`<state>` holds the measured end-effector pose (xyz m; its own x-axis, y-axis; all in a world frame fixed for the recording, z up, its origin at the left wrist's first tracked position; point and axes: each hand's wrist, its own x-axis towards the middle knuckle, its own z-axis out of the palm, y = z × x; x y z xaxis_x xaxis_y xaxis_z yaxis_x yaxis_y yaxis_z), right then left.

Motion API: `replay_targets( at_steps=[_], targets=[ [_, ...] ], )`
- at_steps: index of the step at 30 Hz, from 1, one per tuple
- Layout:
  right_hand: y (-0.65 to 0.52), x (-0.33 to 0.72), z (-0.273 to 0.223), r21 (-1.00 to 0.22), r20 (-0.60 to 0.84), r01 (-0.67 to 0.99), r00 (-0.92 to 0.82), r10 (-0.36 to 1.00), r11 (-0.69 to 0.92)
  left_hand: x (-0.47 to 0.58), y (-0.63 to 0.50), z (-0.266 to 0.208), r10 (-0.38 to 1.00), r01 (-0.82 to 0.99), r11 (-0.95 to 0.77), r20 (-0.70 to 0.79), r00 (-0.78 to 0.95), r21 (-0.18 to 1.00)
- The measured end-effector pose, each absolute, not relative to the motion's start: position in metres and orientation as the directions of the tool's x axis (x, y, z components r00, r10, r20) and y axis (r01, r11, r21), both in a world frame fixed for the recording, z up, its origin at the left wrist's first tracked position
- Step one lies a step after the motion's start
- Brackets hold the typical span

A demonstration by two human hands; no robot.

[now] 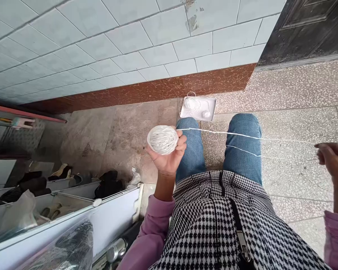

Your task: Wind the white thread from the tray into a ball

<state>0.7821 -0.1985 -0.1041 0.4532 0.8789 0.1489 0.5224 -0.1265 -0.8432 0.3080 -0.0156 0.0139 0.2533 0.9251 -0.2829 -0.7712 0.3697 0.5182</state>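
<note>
My left hand (169, 155) is wrapped around a wound ball of white string (162, 140), held out in front of my left knee. From the ball a strand of white string (236, 134) runs to the right across both knees. Far to the right, my right hand (334, 159) pinches the string between thumb and fingers. A second, lower strand crosses my right knee toward that hand. On the floor beyond my knees sits a shallow white tray (211, 106) with a loose coil of string (192, 104) and a small ball of string (205, 114) in it.
A tiled wall (157, 45) with a brown base runs behind the tray. At lower left stands a shoe rack (109, 212) with shoes and plastic bags. A dark door (312, 30) is at upper right. Loose string (213, 137) loops lie on the floor between my knees.
</note>
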Motion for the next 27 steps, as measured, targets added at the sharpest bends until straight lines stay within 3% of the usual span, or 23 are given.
replay_targets(
  at_steps=[3,4,8,12,15,22,25,27],
  targets=[
    [-0.176,0.757,-0.086,-0.629,0.202,0.697,0.575,0.793,-0.345,0.316,-0.020,0.005,0.877,-0.735,0.469,-0.356,0.323,0.490],
    [-0.165,0.738,-0.076,-0.605,0.188,0.716,0.553,0.812,-0.347,0.318,-0.022,0.003,0.860,-0.717,0.498,-0.380,0.340,0.488],
    [-0.116,0.630,-0.028,-0.807,0.211,0.590,0.312,0.926,-0.015,0.323,-0.026,-0.002,0.810,-0.660,0.575,-0.452,0.374,0.484],
    [-0.079,0.541,-0.007,-0.884,0.265,0.407,0.036,0.964,0.228,0.325,-0.028,-0.004,0.785,-0.611,0.612,-0.480,0.392,0.502],
    [-0.068,0.515,-0.016,-0.928,0.228,0.295,-0.033,0.973,0.227,0.322,-0.027,-0.003,0.793,-0.605,0.604,-0.467,0.391,0.519],
    [-0.073,0.522,-0.022,-0.976,0.154,0.175,0.116,0.981,0.132,0.313,-0.024,-0.009,0.799,-0.593,0.599,-0.441,0.408,0.538],
    [-0.073,0.524,-0.015,-0.994,0.080,0.087,0.107,0.991,0.071,0.315,-0.024,-0.010,0.806,-0.531,0.590,-0.415,0.421,0.608],
    [-0.071,0.522,-0.013,-0.998,-0.015,-0.056,0.066,0.998,-0.011,0.316,-0.025,-0.008,0.838,-0.495,0.538,-0.371,0.401,0.682]
  ],
)
